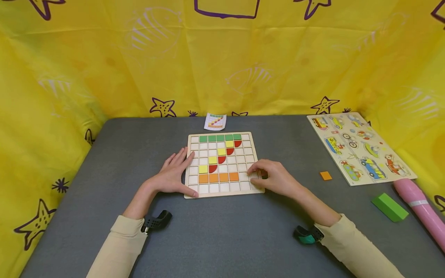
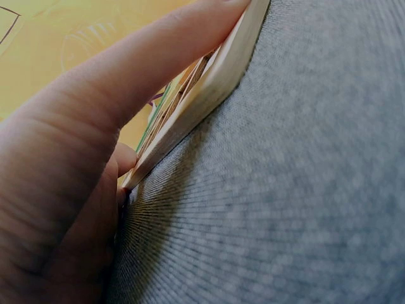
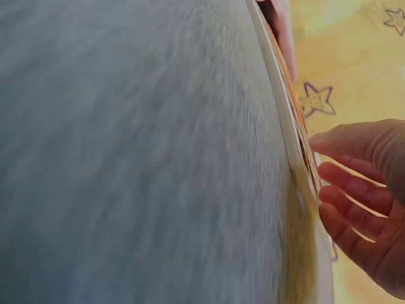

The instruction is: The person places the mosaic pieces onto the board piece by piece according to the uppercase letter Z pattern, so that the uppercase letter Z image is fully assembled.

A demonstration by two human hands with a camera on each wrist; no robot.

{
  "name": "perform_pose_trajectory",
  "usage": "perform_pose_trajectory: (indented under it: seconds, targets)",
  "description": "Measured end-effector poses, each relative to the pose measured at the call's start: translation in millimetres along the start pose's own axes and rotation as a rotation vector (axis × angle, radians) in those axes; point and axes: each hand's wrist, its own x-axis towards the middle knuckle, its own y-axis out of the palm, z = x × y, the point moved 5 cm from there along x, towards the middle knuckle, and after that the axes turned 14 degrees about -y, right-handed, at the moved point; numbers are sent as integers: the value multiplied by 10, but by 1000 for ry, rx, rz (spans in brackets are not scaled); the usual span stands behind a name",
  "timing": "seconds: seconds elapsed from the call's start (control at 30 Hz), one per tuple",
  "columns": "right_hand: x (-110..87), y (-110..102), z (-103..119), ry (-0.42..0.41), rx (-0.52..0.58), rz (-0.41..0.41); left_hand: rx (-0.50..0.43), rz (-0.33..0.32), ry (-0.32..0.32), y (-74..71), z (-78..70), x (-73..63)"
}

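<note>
A wooden grid board (image 1: 231, 159) lies on the table. Green square tiles (image 1: 220, 138) form a row near its far edge, and orange square tiles (image 1: 213, 178) form one near its close edge. Between them, yellow squares (image 1: 221, 151) and red quarter-round tiles (image 1: 221, 159) climb diagonally to the right. My left hand (image 1: 171, 175) rests spread along the board's left side, thumb on the near corner. At the right side, my right hand (image 1: 276, 177) touches the grid with bent fingers, thumb and forefinger apart, no tile visible between them. In the right wrist view its fingertips (image 3: 329, 193) meet the board's face.
Behind the board lies a small pattern card (image 1: 215, 121). To the right are a loose orange tile (image 1: 325, 176), a vehicle picture puzzle (image 1: 359, 148), a green block (image 1: 390, 207) and a pink cylindrical object (image 1: 422, 208). Yellow cloth (image 1: 208, 69) surrounds the grey table (image 1: 222, 239).
</note>
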Motion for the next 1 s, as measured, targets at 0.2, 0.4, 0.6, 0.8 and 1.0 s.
perform_pose_trajectory:
  seconds: [0.2,0.4,0.6,0.8,1.0]
  targets:
    - [-222,-158,-95,9,-77,-42,4,3,2,-3,-3,3]
    - [-469,-345,-198,44,-146,-80,3,-3,4,-8,-4,-2]
    - [-727,-548,-301,74,-228,-118,4,-6,5,-5,-5,-4]
    - [-981,-794,-381,103,-316,-158,4,-4,3,1,9,6]
    - [-1192,-981,-500,162,-357,-163,6,-7,6,0,0,2]
